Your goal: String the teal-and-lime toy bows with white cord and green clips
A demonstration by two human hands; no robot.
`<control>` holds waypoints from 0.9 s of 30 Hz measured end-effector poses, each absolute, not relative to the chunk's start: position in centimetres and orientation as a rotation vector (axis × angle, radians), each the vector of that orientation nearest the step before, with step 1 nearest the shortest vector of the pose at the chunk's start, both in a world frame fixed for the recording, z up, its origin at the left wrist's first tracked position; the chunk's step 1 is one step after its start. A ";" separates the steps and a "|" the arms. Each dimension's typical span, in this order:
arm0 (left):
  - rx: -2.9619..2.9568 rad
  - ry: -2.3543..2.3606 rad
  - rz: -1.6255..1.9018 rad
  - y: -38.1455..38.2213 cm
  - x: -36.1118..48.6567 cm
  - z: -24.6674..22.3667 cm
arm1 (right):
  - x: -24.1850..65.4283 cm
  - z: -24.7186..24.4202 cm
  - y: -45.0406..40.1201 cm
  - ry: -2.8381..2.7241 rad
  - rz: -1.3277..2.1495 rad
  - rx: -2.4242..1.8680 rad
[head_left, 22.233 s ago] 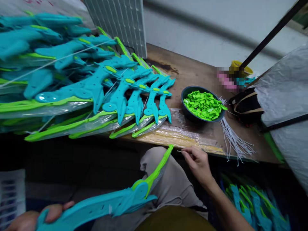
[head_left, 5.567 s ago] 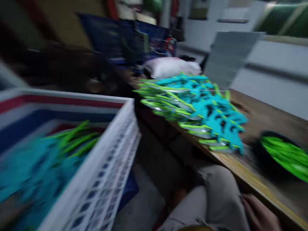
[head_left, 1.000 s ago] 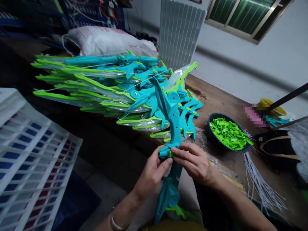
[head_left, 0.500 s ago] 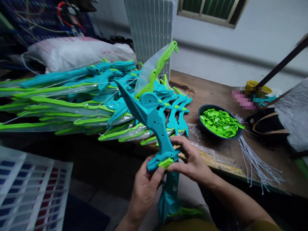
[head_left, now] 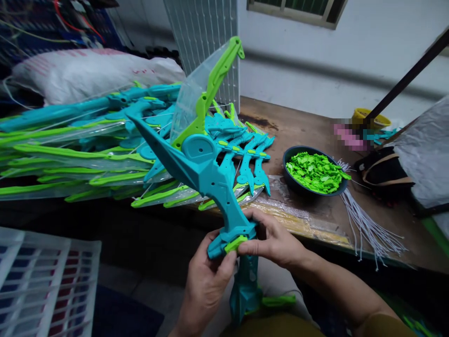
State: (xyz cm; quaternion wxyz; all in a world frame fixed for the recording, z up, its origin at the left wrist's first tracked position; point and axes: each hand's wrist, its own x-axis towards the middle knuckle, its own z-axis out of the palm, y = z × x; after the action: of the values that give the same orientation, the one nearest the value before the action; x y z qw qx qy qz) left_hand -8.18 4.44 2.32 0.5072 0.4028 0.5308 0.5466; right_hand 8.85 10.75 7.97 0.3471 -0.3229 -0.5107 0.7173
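Note:
A teal plastic toy bow stands tilted in front of me, with a lime-green limb and clear webbing at its upper end. My left hand is closed around the near side of its grip section, thumb at a small lime-green plastic piece. From the other side, my right hand grips the same section. Its thumb presses the green piece's right end, while its other fingers curl behind the bow. The bow's lower end hangs by my lap.
Similar toy bows lie piled on the table at left. A dark bowl of small green pieces stands to the right, beside a bundle of white cords. A white plastic crate is at lower left.
The bow and both hands appear slightly lower and further left, and the surroundings have also shifted left with the view. Both hands keep their hold around the green piece.

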 end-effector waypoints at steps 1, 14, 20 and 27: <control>0.992 1.281 1.306 4.4 -8.2 2.6 | 8.8 7.9 10.7 -1.316 1.864 -0.843; 1.164 1.326 1.269 3.6 -7.6 4.3 | 9.7 8.3 11.9 -1.689 1.641 -0.900; 1.174 1.359 1.311 4.0 -7.2 4.2 | 9.5 8.2 11.9 -1.581 1.702 -0.918; 1.096 1.348 1.357 4.0 -6.1 5.5 | 9.5 7.9 11.3 -1.675 1.497 -0.914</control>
State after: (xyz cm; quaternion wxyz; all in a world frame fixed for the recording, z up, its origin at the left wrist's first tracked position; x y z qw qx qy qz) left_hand -6.09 4.03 5.50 0.4517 0.4437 0.5456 0.5491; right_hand 9.55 11.32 7.85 0.3506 -0.3530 -0.6467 0.5781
